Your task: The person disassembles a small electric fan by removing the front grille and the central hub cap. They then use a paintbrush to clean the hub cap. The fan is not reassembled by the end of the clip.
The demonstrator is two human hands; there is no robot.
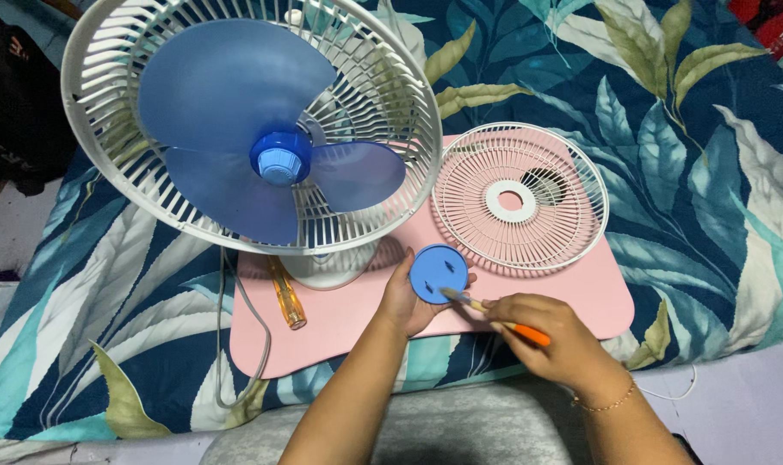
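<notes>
blue round cap (437, 272) sits in the left hand (406, 297), fingers curled round its edge from the far-left side, thumb side under it; clamped on the cap, flat face up toward the camera. the cap is held just above the near edge of the pink mat (340, 331).

right hand (542, 331) is closed around a small brush (495, 314) with an orange handle; the handle runs out past the fingers to the right, the pale tip lies on the cap's face near its lower right edge. thin chain bracelet (606, 403) on the right wrist.

just beyond the cap, to the right: the detached white front grille (520, 198), lying flat on the mat, ring hole in the middle. beyond and left of the cap: the fan (253, 129), rear guard on, three blue blades and blue hub exposed, its white base touching the mat just left of the left hand.

further left of the grip: a yellow-handled screwdriver (286, 297) on the mat beside the base, and the grey cord (236, 344) looping off the mat's left edge. all on a leaf-print bedspread (710, 155).
</notes>
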